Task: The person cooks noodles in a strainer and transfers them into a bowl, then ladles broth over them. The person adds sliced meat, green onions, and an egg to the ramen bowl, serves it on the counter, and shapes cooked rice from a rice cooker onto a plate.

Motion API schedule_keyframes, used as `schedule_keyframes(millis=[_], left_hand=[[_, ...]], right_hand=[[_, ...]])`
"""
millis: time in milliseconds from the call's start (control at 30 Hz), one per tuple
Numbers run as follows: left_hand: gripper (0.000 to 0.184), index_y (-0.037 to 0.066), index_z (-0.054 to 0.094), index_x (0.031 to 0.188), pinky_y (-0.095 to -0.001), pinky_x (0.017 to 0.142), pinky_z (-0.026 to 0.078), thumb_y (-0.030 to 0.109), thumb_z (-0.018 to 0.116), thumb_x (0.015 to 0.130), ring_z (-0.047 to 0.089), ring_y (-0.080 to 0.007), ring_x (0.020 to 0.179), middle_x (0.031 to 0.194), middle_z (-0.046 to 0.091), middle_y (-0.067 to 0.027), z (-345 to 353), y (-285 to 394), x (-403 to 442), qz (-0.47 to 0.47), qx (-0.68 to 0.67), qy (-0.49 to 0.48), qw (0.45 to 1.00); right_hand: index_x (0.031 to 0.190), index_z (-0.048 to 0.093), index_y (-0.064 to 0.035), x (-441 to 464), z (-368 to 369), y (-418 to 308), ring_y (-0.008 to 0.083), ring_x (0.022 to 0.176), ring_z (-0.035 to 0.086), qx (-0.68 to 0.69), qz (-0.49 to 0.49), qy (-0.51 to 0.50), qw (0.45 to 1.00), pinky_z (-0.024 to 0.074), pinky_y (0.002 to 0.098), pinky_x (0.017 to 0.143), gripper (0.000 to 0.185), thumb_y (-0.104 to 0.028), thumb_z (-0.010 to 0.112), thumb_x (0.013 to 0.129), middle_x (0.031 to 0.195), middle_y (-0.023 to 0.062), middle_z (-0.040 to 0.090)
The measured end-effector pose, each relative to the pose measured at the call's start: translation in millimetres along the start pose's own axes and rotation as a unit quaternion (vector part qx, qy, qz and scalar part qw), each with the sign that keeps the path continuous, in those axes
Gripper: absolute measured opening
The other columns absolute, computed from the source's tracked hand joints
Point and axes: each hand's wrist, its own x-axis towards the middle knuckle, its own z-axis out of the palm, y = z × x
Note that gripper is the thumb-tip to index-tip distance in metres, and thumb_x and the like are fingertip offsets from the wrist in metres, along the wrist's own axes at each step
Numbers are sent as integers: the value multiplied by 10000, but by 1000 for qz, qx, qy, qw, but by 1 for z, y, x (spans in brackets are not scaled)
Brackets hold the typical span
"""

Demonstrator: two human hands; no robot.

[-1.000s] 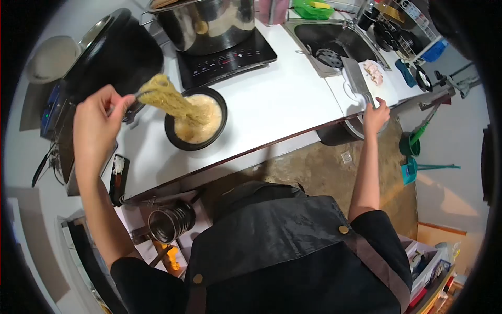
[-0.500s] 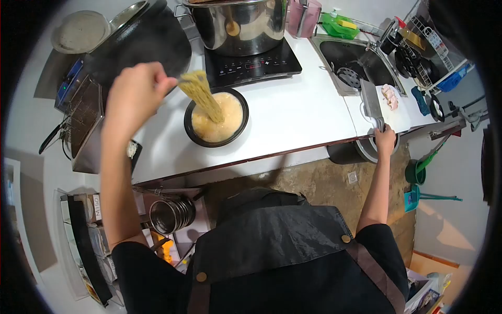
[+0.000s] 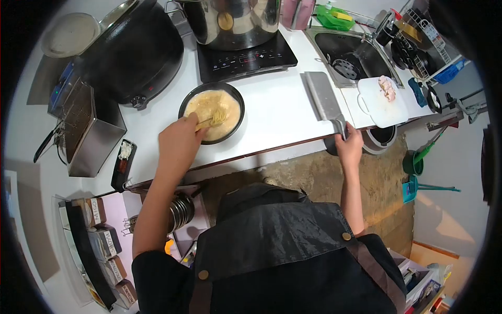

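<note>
My left hand (image 3: 180, 141) is over the near-left rim of a black bowl (image 3: 241, 112) of creamy, pale orange broth. Its fingers are closed around what look like chopsticks (image 3: 203, 124), mostly hidden by the hand. At their far end a bundle of thin yellow noodles (image 3: 219, 115) lies in the broth. My right hand (image 3: 350, 144), at the counter's front edge, grips the handle of a broad metal cleaver (image 3: 325, 97). The blade points away from me over the white counter, left of a white cutting board (image 3: 374, 107) with pieces of pale pink meat (image 3: 387, 89).
A steel pot (image 3: 246, 23) stands on a black induction cooktop (image 3: 246, 62) behind the bowl. To the left are a large black cooker (image 3: 141, 57), a steel fryer (image 3: 97, 131) and a narrow black tray (image 3: 124, 165) of toppings. A sink (image 3: 361, 57) is at the back right.
My left hand has come down and right, lowering the lifted noodles into the broth. The cleaver in my right hand has moved left from the cutting board to over the counter.
</note>
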Motion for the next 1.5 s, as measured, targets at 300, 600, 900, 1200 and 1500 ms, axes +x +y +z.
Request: schedule_keyframes(millis=[300,600,900,1200,1500], left_hand=[[236,88,541,876,-362,596,452,238,675,752,571,-225,713,747,557,-52,-25,-36,-24,134,59,47,988],[224,83,548,887,-364,579,465,244,657,775,598,-244,698,721,583,-68,30,-47,11,132,41,47,989],[235,16,601,680,-374,493,417,213,665,793,540,-315,499,583,576,-157,-18,-40,21,31,-179,68,981],[299,-21,554,679,-273,448,303,219,673,813,346,-67,508,506,450,-28,-129,-23,25,-62,-111,100,987],[335,-16,536,647,-277,446,288,244,673,808,330,-86,486,499,417,-25,-129,-28,32,-52,-122,150,980]], right_hand=[[1189,537,-11,-14,23,-38,363,952,561,10,8,-12,1000,470,420,808,476,-113,628,733,1052,197,533],[1211,507,13,7,14,-13,348,986,519,44,3,-63,997,421,406,861,500,-238,630,797,1026,232,497],[1209,431,-2,129,17,189,348,836,535,459,436,215,744,499,449,632,684,-447,684,755,1139,253,431],[974,566,49,157,15,216,229,708,594,510,366,222,746,471,330,493,274,-148,651,804,919,121,595],[1002,524,71,136,-4,244,232,598,540,570,345,229,709,414,334,431,214,-105,528,881,911,158,580]])
